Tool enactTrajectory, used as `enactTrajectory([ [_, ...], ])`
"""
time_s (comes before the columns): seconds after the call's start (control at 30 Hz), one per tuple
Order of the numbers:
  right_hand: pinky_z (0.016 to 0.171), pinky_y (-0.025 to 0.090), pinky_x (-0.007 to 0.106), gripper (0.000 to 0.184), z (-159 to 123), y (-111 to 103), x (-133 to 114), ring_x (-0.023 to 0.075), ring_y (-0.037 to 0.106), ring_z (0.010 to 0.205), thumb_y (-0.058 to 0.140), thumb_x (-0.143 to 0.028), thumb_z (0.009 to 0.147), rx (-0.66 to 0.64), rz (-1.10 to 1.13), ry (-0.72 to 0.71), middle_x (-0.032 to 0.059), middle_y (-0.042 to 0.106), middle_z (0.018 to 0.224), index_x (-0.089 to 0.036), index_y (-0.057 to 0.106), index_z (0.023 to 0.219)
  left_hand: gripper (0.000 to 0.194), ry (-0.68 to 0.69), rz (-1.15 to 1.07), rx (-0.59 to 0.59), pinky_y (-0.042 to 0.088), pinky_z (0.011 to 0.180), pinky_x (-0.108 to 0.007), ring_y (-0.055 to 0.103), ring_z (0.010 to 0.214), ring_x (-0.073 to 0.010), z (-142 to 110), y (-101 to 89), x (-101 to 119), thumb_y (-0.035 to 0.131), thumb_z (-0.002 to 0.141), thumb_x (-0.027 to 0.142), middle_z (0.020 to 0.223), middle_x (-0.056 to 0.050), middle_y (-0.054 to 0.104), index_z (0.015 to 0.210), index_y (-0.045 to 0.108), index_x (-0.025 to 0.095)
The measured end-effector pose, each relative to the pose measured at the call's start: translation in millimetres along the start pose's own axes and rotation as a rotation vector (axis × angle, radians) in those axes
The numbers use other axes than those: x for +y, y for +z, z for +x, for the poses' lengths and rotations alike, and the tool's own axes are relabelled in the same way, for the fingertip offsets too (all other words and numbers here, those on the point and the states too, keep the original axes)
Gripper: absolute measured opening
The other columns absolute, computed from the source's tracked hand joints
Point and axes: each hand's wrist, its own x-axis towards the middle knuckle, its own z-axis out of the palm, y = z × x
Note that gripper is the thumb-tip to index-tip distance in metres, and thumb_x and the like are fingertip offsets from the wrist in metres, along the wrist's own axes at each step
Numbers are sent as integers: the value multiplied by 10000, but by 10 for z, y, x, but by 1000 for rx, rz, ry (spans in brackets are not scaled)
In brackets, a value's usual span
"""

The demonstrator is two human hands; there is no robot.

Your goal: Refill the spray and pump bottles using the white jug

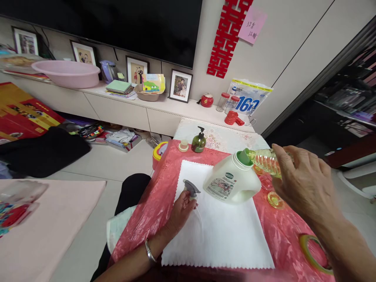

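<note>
My right hand (302, 176) grips a clear ribbed bottle (266, 159), tipped so its mouth meets the green spout of a large white detergent jug (246, 182). The jug stands uncapped on a white scallop-edged mat (229, 235). In my left hand (182, 211), to the left of the jug, is a grey spray nozzle (192, 187), its thin clear tube hanging down over the mat. Whether liquid is flowing from the bottle is hard to make out. My right palm hides the bottle's base.
Red plastic sheeting (141, 219) covers the table. A green pump bottle (199, 141) and a pale cap (183, 145) stand behind the mat. On the right lie a yellow lid (275, 200) and a tape roll (308, 250). A cabinet (123, 113) runs behind.
</note>
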Motion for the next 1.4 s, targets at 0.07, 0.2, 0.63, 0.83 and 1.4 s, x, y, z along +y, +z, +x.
enactTrajectory([
  [0.07, 911, 400, 387, 600, 14, -14, 0, 282, 531, 1147, 601, -194, 845, 9, -6, -14, 107, 550, 1290, -169, 449, 1425, 385, 2, 0, 0, 520, 752, -346, 631, 743, -175, 4, 2, 1, 738, 777, 492, 842, -23, 651, 974, 596, 193],
  [0.2, 937, 397, 393, 583, 31, -35, -10, 283, 533, 1160, 607, -190, 864, -5, -32, -22, 116, 547, 1294, -167, 443, 1423, 381, 10, 3, -10, 520, 763, -344, 633, 753, -173, 5, -4, -9, 725, 791, 492, 854, -24, 647, 982, 591, 191],
  [0.63, 952, 378, 407, 554, 83, -120, -14, 298, 512, 1194, 630, -178, 874, -26, -66, -61, 129, 531, 1321, -158, 493, 1411, 378, 9, 11, -29, 528, 761, -348, 630, 758, -173, 2, -6, 15, 716, 790, 475, 851, -23, 632, 996, 584, 187],
  [0.83, 915, 398, 405, 562, 97, -61, -2, 284, 531, 1143, 578, -169, 803, 74, -84, -64, 105, 551, 1275, -185, 534, 1363, 375, 17, 16, -36, 536, 773, -343, 636, 767, -165, 20, -33, -64, 701, 798, 487, 876, -17, 630, 986, 564, 193],
  [1.4, 906, 386, 394, 533, 122, -61, 4, 270, 525, 1142, 563, -177, 782, 81, -117, -80, 91, 565, 1262, -203, 586, 1314, 358, 21, 17, -35, 549, 770, -349, 650, 762, -167, 24, -31, -75, 704, 795, 470, 867, -15, 640, 983, 572, 195],
])
